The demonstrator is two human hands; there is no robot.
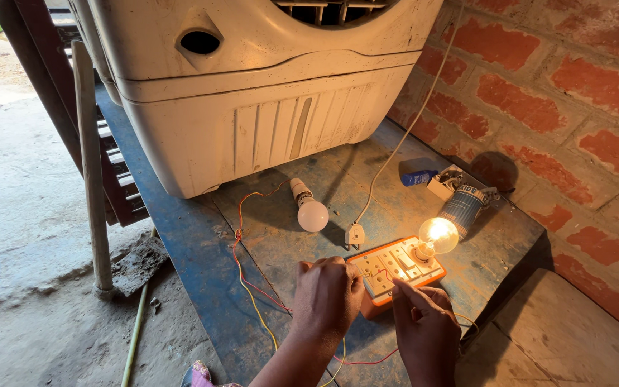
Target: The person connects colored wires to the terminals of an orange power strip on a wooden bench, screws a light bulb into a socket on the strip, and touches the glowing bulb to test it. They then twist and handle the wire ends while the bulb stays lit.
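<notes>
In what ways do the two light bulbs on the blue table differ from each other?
The bulb on the orange switchboard glows yellow; the white bulb near the cooler is dark. The glowing one stands fixed in a holder on the switchboard; the white one lies loose on its side on the table. The glowing one looks clear, the other frosted white. Both are round.

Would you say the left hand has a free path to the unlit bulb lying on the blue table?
Probably yes. The left hand rests at the switchboard, and only bare table and loose wires lie between it and the unlit bulb.
</notes>
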